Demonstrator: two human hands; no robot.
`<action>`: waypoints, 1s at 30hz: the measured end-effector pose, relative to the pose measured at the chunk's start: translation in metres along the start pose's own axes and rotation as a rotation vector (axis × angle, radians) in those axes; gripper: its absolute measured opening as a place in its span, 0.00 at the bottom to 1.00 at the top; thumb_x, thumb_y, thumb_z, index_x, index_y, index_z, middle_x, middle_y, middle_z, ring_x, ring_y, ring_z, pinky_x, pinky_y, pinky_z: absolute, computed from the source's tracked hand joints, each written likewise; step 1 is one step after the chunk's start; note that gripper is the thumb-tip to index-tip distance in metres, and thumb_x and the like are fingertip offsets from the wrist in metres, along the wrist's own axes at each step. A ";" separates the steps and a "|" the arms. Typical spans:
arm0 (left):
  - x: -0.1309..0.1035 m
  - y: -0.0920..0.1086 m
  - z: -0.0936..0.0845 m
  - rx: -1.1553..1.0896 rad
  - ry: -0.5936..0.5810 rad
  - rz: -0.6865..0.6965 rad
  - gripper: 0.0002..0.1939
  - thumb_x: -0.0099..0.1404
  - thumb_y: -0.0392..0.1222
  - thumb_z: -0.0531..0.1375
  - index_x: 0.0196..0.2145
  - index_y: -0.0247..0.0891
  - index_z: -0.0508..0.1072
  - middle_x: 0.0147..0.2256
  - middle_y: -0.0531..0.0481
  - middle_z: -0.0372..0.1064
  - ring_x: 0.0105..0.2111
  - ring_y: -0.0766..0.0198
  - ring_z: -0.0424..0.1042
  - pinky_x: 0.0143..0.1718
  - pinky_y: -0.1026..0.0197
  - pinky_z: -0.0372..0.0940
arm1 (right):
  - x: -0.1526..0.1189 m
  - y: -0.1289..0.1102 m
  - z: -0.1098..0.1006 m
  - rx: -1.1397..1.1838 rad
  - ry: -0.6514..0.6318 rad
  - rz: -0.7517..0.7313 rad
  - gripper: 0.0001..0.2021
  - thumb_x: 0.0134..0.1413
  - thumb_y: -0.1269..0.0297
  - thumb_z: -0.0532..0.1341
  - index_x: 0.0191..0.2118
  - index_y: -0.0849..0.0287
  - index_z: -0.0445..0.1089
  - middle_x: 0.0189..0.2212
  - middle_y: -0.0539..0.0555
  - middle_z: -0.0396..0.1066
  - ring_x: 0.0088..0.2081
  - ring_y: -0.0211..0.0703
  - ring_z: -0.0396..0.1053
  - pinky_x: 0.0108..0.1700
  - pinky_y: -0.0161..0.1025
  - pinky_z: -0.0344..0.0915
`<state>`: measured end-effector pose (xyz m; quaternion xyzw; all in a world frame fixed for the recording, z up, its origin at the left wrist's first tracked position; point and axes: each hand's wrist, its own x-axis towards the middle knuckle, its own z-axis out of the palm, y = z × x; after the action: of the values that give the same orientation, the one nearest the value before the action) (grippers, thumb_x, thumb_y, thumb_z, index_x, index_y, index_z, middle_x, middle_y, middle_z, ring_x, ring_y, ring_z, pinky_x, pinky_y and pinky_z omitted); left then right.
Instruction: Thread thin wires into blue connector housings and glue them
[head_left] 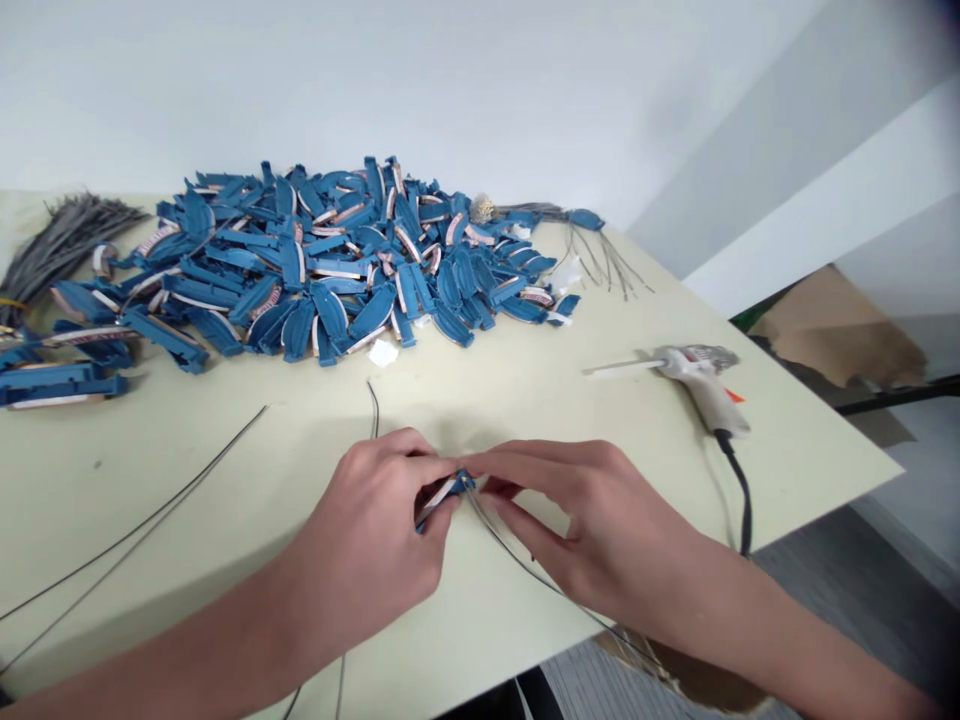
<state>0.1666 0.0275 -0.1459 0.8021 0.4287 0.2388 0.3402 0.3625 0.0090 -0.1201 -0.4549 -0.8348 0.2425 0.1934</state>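
My left hand grips a small blue plastic piece with a pale strip along its side, held between thumb and fingers above the table. My right hand meets it at the piece's right end, its index fingertip against the top and its thumb close below. From that end a thin grey wire runs out past my right thumb and down over the table's front edge. My right fingers are drawn together where the wire enters; the exact contact is partly hidden.
A large heap of similar blue pieces lies at the back, with a bundle of grey wires to its left. A glue gun with a black cord rests at right. Loose dark wires cross the table at left.
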 end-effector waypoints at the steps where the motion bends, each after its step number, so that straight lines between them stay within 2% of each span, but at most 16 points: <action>1: 0.001 0.000 -0.001 -0.005 0.001 0.002 0.10 0.63 0.31 0.58 0.32 0.40 0.78 0.30 0.53 0.73 0.31 0.65 0.73 0.34 0.61 0.65 | 0.000 -0.001 -0.001 0.037 -0.008 0.024 0.13 0.63 0.73 0.59 0.50 0.51 0.72 0.33 0.45 0.74 0.32 0.34 0.73 0.35 0.32 0.68; 6: 0.005 0.001 -0.006 0.000 -0.018 -0.030 0.08 0.61 0.32 0.59 0.29 0.40 0.77 0.30 0.52 0.74 0.29 0.64 0.73 0.32 0.61 0.64 | -0.005 -0.003 0.006 0.042 0.100 0.091 0.07 0.62 0.72 0.60 0.40 0.54 0.74 0.34 0.47 0.77 0.29 0.34 0.72 0.28 0.30 0.65; 10: 0.007 0.003 -0.013 0.011 -0.023 -0.010 0.09 0.61 0.33 0.59 0.25 0.39 0.76 0.29 0.51 0.75 0.29 0.64 0.73 0.32 0.62 0.64 | -0.006 -0.007 0.013 0.082 0.147 0.158 0.07 0.61 0.70 0.61 0.40 0.56 0.76 0.31 0.48 0.77 0.29 0.36 0.72 0.24 0.29 0.64; 15: 0.008 0.009 -0.020 -0.072 -0.077 -0.056 0.09 0.61 0.33 0.59 0.26 0.40 0.77 0.26 0.55 0.73 0.25 0.68 0.70 0.26 0.65 0.61 | -0.005 -0.015 0.009 0.210 0.124 0.200 0.10 0.61 0.71 0.60 0.41 0.53 0.79 0.28 0.45 0.76 0.29 0.35 0.73 0.30 0.31 0.68; 20: 0.008 0.010 -0.024 -0.191 -0.112 -0.125 0.10 0.61 0.34 0.60 0.33 0.43 0.81 0.31 0.56 0.77 0.29 0.69 0.74 0.28 0.67 0.63 | -0.006 -0.016 0.010 0.384 0.100 0.260 0.10 0.60 0.70 0.61 0.44 0.53 0.78 0.28 0.44 0.75 0.31 0.35 0.75 0.36 0.32 0.72; 25: 0.009 0.009 -0.024 -0.257 -0.199 -0.199 0.11 0.64 0.40 0.59 0.37 0.41 0.82 0.31 0.51 0.78 0.31 0.63 0.75 0.29 0.65 0.67 | -0.004 -0.012 0.014 0.301 0.155 0.240 0.10 0.56 0.75 0.61 0.40 0.55 0.78 0.29 0.45 0.77 0.30 0.35 0.74 0.36 0.32 0.71; 30: 0.012 0.007 -0.025 -0.225 -0.183 -0.155 0.12 0.65 0.41 0.58 0.37 0.40 0.82 0.31 0.49 0.78 0.32 0.61 0.76 0.30 0.65 0.69 | -0.004 -0.006 0.015 0.159 0.164 0.186 0.09 0.56 0.75 0.59 0.33 0.58 0.76 0.27 0.47 0.76 0.29 0.36 0.73 0.33 0.33 0.67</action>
<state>0.1599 0.0430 -0.1231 0.7419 0.4271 0.1844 0.4828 0.3525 -0.0004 -0.1292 -0.5318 -0.7485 0.2870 0.2731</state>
